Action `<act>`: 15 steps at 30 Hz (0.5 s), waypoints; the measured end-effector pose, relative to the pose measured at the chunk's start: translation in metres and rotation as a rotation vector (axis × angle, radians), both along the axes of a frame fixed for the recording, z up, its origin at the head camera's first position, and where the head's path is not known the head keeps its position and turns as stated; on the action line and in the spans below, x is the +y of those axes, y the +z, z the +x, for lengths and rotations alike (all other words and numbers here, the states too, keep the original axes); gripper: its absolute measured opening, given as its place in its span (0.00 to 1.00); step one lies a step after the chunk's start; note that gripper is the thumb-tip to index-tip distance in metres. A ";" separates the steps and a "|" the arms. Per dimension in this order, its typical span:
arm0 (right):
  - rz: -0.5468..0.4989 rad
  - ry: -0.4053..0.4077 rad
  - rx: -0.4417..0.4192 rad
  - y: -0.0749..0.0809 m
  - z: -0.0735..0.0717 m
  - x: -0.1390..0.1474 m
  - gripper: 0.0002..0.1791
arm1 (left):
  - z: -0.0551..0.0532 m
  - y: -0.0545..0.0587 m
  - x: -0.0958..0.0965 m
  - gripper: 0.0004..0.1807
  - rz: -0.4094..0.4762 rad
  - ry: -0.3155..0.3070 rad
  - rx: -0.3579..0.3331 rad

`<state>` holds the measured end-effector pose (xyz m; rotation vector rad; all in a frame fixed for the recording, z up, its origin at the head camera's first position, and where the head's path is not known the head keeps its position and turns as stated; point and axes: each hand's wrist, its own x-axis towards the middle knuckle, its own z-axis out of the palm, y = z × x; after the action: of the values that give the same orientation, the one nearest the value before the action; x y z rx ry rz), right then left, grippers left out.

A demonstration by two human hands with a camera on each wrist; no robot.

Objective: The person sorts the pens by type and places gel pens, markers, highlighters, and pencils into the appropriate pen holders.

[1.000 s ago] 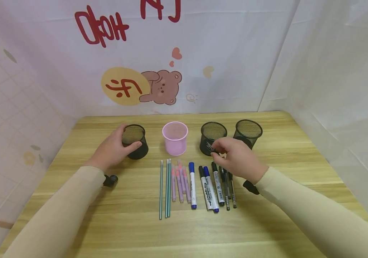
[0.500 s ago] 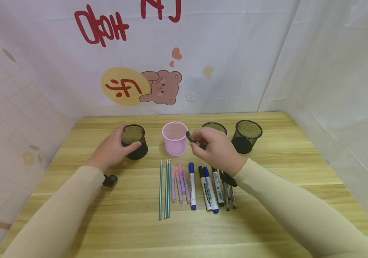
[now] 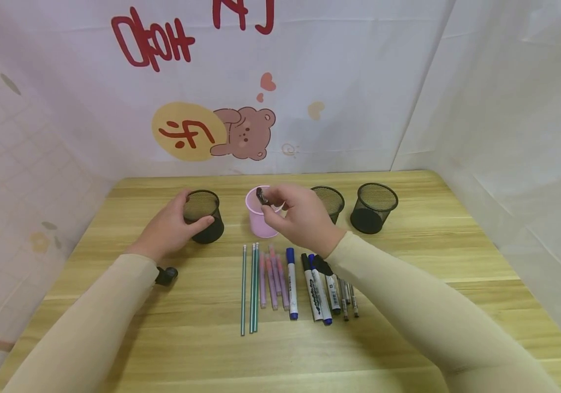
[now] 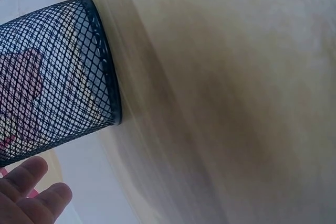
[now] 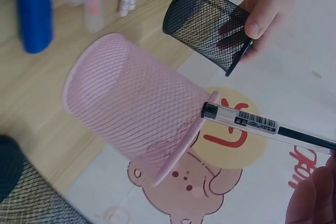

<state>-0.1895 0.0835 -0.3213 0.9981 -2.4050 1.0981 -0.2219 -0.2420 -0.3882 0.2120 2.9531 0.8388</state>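
Observation:
My left hand (image 3: 169,224) grips the leftmost black mesh pen cup (image 3: 209,226) near its rim, thumb on the near side. In the left wrist view, fingertips (image 4: 31,174) show beside the cup's mesh wall. My right hand (image 3: 302,218) pinches a clear-barrelled gel pen (image 5: 257,121) with a black end and a barcode label. Both hand and pen are over the pink mesh pen cup (image 3: 263,225); in the right wrist view the pen's black end overlaps that cup's rim. Part of the pink cup is hidden behind the right hand in the head view.
Two more black mesh cups stand to the right: one partly hidden (image 3: 332,199), one at the far right (image 3: 374,207). In front lie green pencils (image 3: 253,295), pink-purple highlighters (image 3: 274,278), markers (image 3: 292,284) and gel pens (image 3: 354,303). A white printed curtain (image 3: 349,71) hangs behind.
My right hand has moved left with the gel pen, from the third cup across to the pink cup. The left hand has stayed on its cup.

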 end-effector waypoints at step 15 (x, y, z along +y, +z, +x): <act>0.004 0.017 0.078 0.010 -0.016 -0.046 0.08 | 0.003 0.005 0.002 0.65 0.021 -0.001 -0.023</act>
<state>-0.2060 0.0372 -0.3114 1.0444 -2.3419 1.0414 -0.2192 -0.2398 -0.3835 0.2036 2.9235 0.8658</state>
